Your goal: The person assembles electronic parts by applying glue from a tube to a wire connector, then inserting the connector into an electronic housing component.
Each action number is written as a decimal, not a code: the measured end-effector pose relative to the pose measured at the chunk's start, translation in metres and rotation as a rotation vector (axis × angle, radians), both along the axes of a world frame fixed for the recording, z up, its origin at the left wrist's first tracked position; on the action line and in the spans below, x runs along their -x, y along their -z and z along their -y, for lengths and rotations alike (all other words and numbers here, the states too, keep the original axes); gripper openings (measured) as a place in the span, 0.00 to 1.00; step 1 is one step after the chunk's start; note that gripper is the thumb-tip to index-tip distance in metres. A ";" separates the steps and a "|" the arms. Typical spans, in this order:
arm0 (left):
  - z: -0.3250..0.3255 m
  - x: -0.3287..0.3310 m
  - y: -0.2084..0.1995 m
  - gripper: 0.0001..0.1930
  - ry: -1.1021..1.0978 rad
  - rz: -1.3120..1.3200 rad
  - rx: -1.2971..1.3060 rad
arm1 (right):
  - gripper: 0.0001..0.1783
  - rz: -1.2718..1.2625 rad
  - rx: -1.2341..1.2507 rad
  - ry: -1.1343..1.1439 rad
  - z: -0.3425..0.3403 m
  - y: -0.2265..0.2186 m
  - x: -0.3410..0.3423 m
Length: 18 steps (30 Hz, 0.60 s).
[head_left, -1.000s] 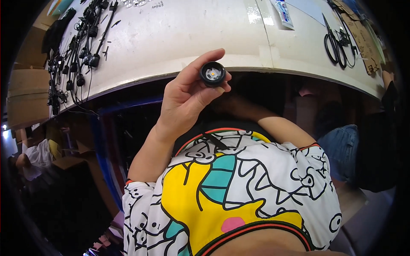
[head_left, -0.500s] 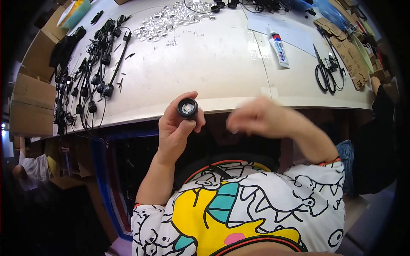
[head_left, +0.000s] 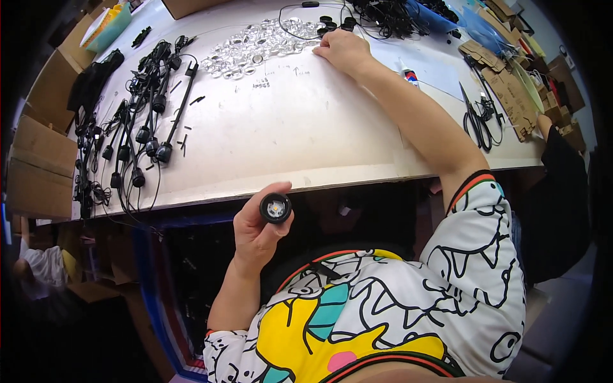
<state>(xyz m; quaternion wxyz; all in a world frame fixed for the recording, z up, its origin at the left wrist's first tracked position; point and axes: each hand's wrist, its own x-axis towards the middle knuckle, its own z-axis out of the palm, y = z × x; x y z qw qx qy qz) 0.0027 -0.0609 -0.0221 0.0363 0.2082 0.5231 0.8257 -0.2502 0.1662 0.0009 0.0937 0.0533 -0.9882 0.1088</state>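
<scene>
My left hand [head_left: 254, 233] is wrapped round a small black cylindrical lamp housing [head_left: 276, 208], held just off the near table edge. The housing's open end faces up and shows a small yellow LED chip on a pale base inside. Far across the table, my right hand [head_left: 343, 51] reaches to the right end of a spread of clear round lenses [head_left: 246, 51]. Its fingers are bent down together at the tabletop, and whatever they pinch is hidden. Several black rings [head_left: 327, 24] lie just beyond these fingers.
Black cabled lamp parts [head_left: 153, 102] crowd the table's left side. On the right lie scissors [head_left: 477, 124], a glue tube [head_left: 410, 75] partly behind my right forearm, and cardboard pieces [head_left: 511, 89]. A blue bin [head_left: 434, 16] and tangled black cables [head_left: 386, 19] sit at the back.
My right hand has moved from near the table's front edge to the lenses at the far side. My left hand, still holding the lamp housing, sits lower in the view.
</scene>
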 end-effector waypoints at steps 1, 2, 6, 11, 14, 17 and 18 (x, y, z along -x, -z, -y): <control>-0.002 0.004 0.002 0.28 -0.040 -0.049 0.044 | 0.19 -0.014 0.009 -0.044 -0.003 0.001 -0.004; -0.003 0.006 -0.001 0.36 -0.017 0.006 0.087 | 0.17 -0.018 0.021 -0.095 -0.001 -0.001 -0.014; -0.008 0.016 0.004 0.29 0.027 0.104 0.161 | 0.10 0.186 0.599 -0.500 0.006 -0.028 -0.077; -0.022 0.019 0.009 0.26 -0.001 0.129 0.188 | 0.08 0.191 0.659 -0.963 0.015 -0.064 -0.162; -0.023 0.019 0.008 0.10 0.083 0.184 0.106 | 0.09 0.207 0.567 -0.929 0.014 -0.066 -0.177; -0.025 0.019 0.011 0.10 0.108 0.175 0.117 | 0.09 0.203 0.550 -0.901 0.010 -0.063 -0.182; -0.025 0.019 0.011 0.10 0.123 0.165 0.128 | 0.09 0.201 0.535 -0.881 0.010 -0.063 -0.184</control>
